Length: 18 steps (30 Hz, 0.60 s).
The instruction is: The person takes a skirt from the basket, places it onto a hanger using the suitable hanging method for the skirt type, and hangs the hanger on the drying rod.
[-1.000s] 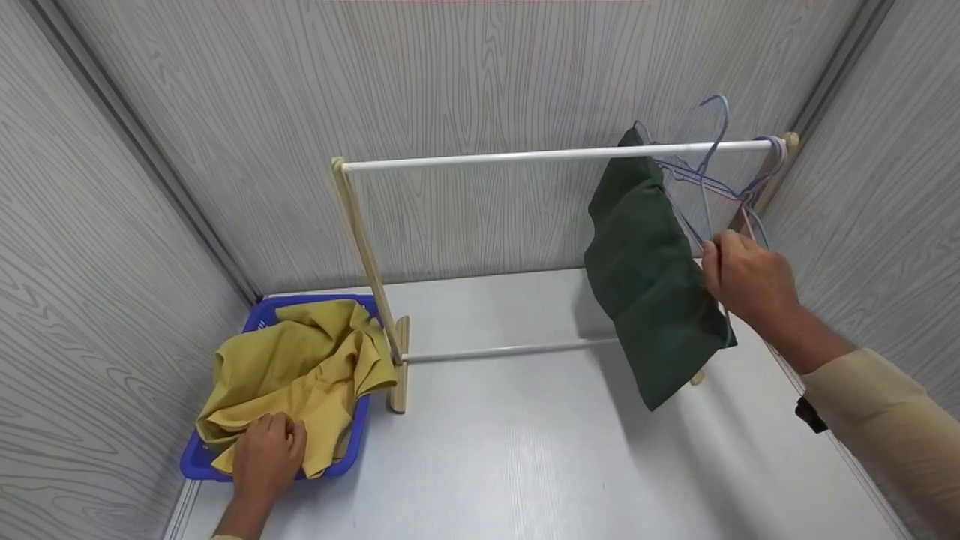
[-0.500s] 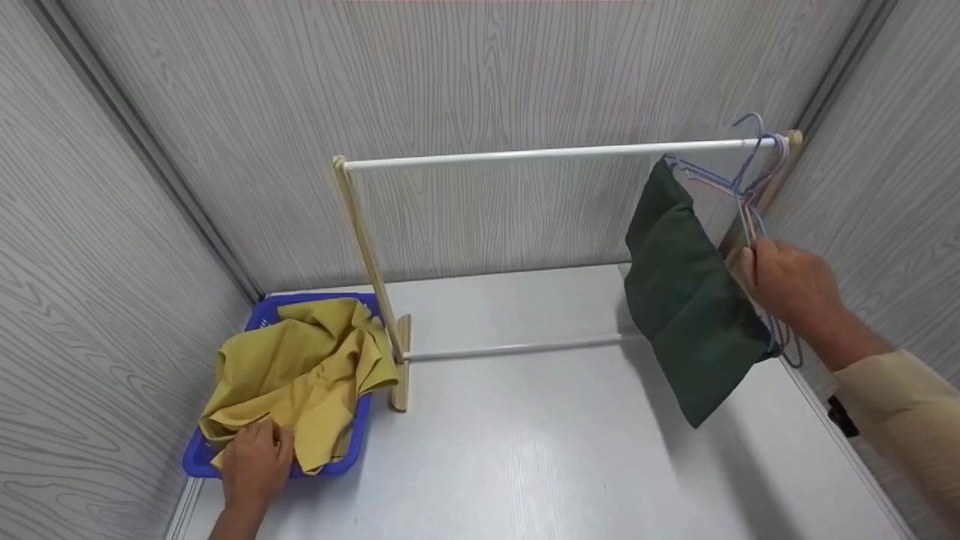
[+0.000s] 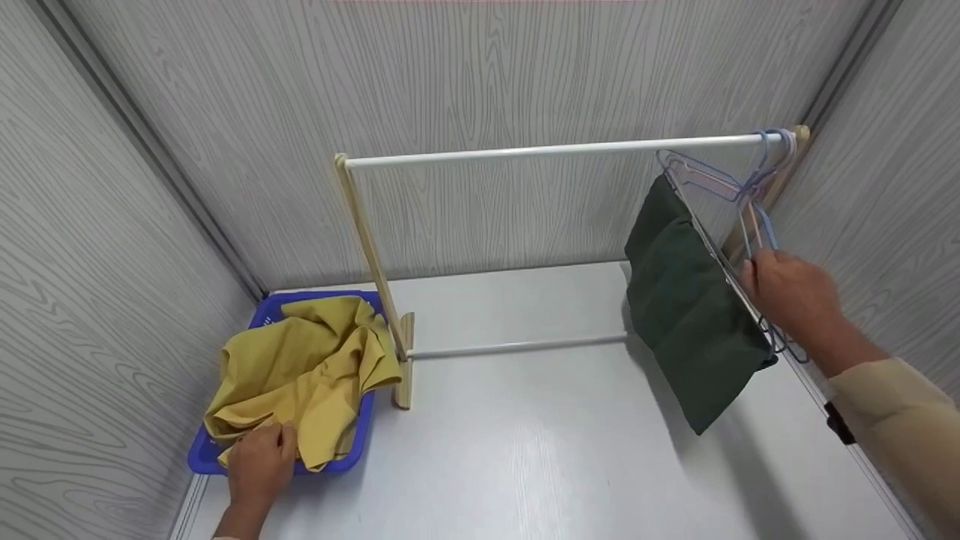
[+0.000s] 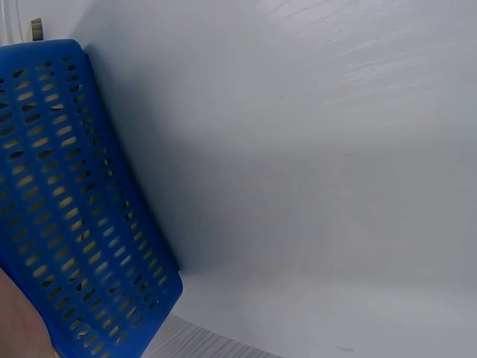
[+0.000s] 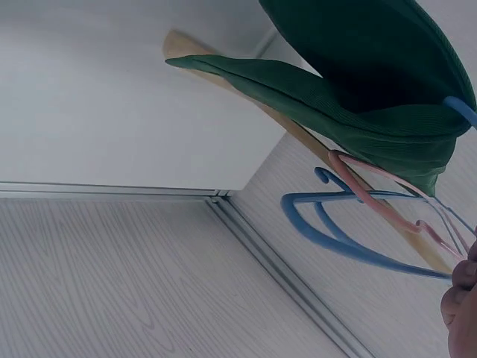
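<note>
My right hand (image 3: 795, 292) grips the blue clothes hanger (image 3: 747, 232) bearing a dark green cloth (image 3: 694, 315). The hanger's hook now sits over the rail (image 3: 562, 150), near its right end. In the right wrist view the green cloth (image 5: 358, 97) gapes open at one side, and blue hangers (image 5: 328, 242) and a pink hanger (image 5: 373, 198) lie near my fingers. My left hand (image 3: 259, 465) rests at the near rim of a blue basket (image 3: 360, 435), curled fingers against a mustard-yellow cloth (image 3: 300, 375). Its fingertips are hidden, so whether it grips cloth or rim is unclear.
Wooden end posts (image 3: 367, 255) carry the rail, with a lower white bar (image 3: 517, 347) between their feet. More blue and pink hangers share the rail's right end. Grey wood-patterned walls (image 3: 487, 75) enclose the white table (image 3: 510, 427) on three sides.
My right hand has carried the hanger and green cloth rightward, and its hook, earlier raised above the rail, has come down over it. The left hand has shifted slightly left along the basket's near edge.
</note>
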### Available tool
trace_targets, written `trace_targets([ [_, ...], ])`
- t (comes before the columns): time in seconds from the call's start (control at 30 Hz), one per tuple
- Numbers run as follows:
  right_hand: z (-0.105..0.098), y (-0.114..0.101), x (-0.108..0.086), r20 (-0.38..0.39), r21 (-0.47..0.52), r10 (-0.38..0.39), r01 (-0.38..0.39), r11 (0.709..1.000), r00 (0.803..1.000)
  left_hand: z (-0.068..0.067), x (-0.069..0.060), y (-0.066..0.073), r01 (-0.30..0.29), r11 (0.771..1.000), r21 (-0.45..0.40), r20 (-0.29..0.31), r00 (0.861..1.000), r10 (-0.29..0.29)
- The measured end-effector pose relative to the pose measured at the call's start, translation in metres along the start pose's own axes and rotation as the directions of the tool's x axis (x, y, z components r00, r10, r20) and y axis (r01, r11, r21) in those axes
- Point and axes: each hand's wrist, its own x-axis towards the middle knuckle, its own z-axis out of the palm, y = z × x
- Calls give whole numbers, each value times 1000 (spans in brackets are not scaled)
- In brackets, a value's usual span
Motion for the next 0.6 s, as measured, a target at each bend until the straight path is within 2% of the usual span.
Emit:
trace_targets([
  [0.07, 0, -1, 1, 1, 9, 30, -30, 999, 1000, -4, 1, 0, 45, 999, 16, 99, 994, -46],
  [0.17, -1, -1, 0, 7, 17, 84, -84, 996, 996, -8, 4, 1, 93, 995, 47, 245, 964, -102],
  [0.23, -1, -1, -1, 25, 25, 130, -131, 991, 991, -9, 6, 0, 115, 992, 58, 304, 944, -127],
  [0.3, 0, 0, -2, 44, 27, 159, -160, 987, 986, -10, 7, 0, 131, 990, 55, 318, 937, -142],
  [0.33, 0, 0, -3, 50, 30, 172, -174, 984, 984, -9, 7, 0, 133, 990, 52, 307, 941, -143],
  [0.4, 0, -1, -5, 50, 37, 195, -197, 980, 979, -8, 7, 0, 123, 991, 44, 260, 957, -130],
  [0.5, 1, -5, -6, -2, 46, 195, -195, 980, 981, -7, 9, 5, 62, 998, 19, 136, 989, -64],
  [0.6, 2, -12, -5, -87, 53, 154, -150, 987, 984, -7, 13, 13, -10, 1000, -4, 13, 1000, 10],
])
